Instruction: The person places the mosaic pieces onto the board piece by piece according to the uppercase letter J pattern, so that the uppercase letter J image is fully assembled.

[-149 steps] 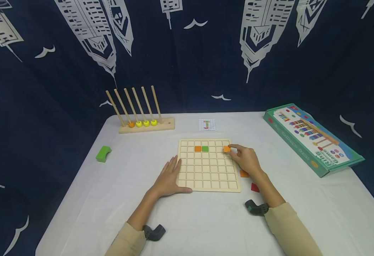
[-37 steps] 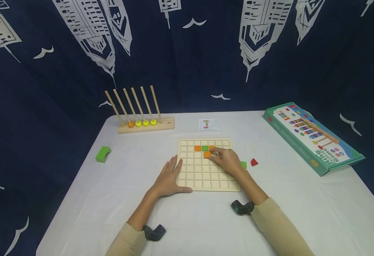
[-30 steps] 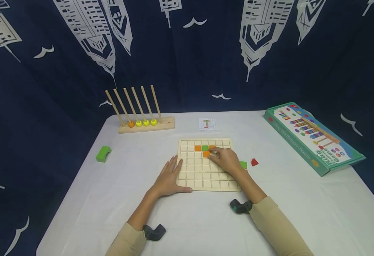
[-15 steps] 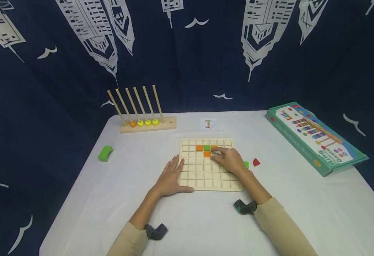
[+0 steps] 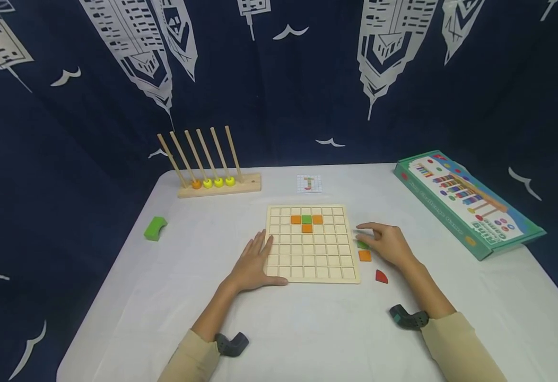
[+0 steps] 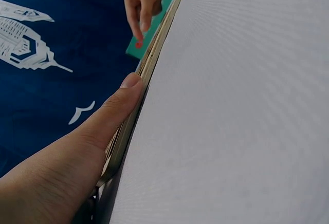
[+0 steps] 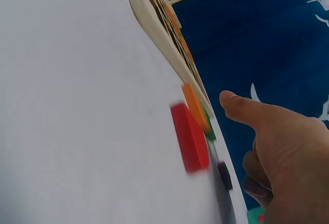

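Observation:
A light wooden grid board (image 5: 312,260) lies mid-table. It bears an orange tile (image 5: 296,219), a green tile (image 5: 306,219) and another orange tile (image 5: 317,219) in one row, with a third orange tile (image 5: 307,228) below the green one. My left hand (image 5: 251,268) rests with spread fingers on the board's left edge, thumb along its near edge. Off the right edge, my right hand (image 5: 388,245) hovers over a loose green piece (image 5: 363,245), partly hidden, with thumb and finger apart. Nearby lie a loose orange tile (image 5: 365,255) and a red rounded piece (image 7: 189,137).
Behind the board lies a small pattern card (image 5: 310,184). At the back left stands a wooden peg rack (image 5: 252,183) with several beads; a green arch block (image 5: 155,228) lies at the left. A green game box (image 5: 470,204) occupies the back right.
The right hand has set an orange tile in the cell below the green one and let go. It has since moved right, off the board, to the loose pieces. The left hand stays put.

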A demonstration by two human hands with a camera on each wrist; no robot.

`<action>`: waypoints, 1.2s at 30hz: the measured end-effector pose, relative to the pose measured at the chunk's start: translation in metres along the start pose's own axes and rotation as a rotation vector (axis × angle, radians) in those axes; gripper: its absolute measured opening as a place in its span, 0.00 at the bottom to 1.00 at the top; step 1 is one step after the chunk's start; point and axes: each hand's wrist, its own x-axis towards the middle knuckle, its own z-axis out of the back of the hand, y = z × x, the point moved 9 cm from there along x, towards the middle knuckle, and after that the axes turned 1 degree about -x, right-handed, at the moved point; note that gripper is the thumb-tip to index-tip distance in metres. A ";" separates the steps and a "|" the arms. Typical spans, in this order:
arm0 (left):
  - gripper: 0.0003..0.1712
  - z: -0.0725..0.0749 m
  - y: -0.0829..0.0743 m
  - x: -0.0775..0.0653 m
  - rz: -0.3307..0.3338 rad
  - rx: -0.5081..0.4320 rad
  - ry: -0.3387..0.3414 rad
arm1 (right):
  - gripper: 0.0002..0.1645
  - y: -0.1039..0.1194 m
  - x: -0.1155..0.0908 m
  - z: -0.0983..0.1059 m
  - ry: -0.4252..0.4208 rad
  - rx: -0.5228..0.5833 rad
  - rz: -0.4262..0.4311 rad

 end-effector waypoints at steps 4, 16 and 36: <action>0.73 0.000 0.003 0.000 0.006 0.002 -0.004 | 0.17 -0.006 -0.008 0.008 -0.002 -0.009 0.027; 0.72 0.000 0.002 0.000 0.009 -0.008 -0.006 | 0.16 -0.012 -0.016 0.008 0.037 -0.034 0.006; 0.74 -0.002 0.003 0.001 0.017 0.010 0.002 | 0.19 0.001 -0.014 0.011 -0.070 -0.072 0.064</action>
